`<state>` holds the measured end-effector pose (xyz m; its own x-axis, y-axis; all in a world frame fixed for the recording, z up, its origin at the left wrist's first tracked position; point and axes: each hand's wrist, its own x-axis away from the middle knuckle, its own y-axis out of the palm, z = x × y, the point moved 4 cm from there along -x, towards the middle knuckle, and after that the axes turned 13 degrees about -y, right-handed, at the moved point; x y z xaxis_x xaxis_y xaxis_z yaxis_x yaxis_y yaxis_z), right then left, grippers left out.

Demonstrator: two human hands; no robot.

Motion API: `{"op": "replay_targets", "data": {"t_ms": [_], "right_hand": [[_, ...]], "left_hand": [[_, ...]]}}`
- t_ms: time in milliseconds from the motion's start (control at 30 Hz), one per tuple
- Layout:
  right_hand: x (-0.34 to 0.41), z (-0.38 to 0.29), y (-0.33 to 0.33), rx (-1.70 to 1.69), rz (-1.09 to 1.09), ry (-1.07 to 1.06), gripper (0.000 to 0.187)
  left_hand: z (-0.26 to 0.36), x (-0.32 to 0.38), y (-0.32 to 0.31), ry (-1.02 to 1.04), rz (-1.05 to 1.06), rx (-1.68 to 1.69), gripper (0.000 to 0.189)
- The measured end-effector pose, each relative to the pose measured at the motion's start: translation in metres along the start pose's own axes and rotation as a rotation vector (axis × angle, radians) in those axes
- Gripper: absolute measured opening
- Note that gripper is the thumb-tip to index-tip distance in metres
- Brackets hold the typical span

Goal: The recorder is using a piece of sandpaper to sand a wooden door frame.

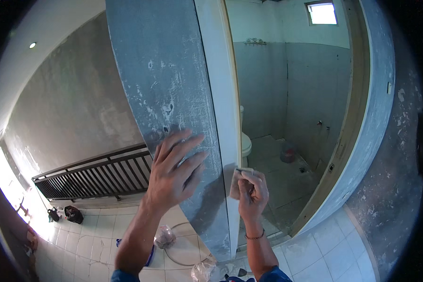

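My left hand is raised with its fingers apart, over the blue-grey painted wall end, whose surface shows white scuffs and small pits; whether it touches the wall I cannot tell. In my right hand is a small flat brownish piece, perhaps sandpaper, pinched between thumb and fingers. That piece lies at the face of the pale door frame, near its yellowish edge. A thin bracelet circles my right wrist.
Beyond the doorway are a toilet and a reddish container. A dark metal railing runs at the left. On the tiled floor lie a filled plastic bag, another clear bag, a loop of hose or cable and a black bag.
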<state>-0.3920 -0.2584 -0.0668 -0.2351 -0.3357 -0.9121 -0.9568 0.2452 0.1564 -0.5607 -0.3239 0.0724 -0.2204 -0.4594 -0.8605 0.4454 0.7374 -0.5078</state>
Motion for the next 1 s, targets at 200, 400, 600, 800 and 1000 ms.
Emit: {"op": "replay_targets", "data": {"t_ms": [200,400,600,800,1000], "right_hand": [[-0.015,-0.003,0.029,0.177,0.146,-0.163,0.032],[-0.003,0.002,0.037,0.343,0.156,-0.287,0.034],[0.023,0.003,0.031,0.566,-0.008,-0.463,0.023],[-0.014,-0.002,0.044,0.408,0.031,-0.427,0.037],[0.001,0.002,0.038,0.432,-0.016,-0.388,0.037]], "left_hand": [[0.018,-0.068,0.022,0.186,0.142,-0.301,0.033],[0.000,-0.064,0.032,0.202,0.223,-0.381,0.039],[0.002,-0.065,0.038,0.218,0.188,-0.407,0.041],[0.000,-0.065,0.034,0.210,0.188,-0.399,0.042],[0.003,-0.068,0.036,0.193,0.189,-0.376,0.040]]}}
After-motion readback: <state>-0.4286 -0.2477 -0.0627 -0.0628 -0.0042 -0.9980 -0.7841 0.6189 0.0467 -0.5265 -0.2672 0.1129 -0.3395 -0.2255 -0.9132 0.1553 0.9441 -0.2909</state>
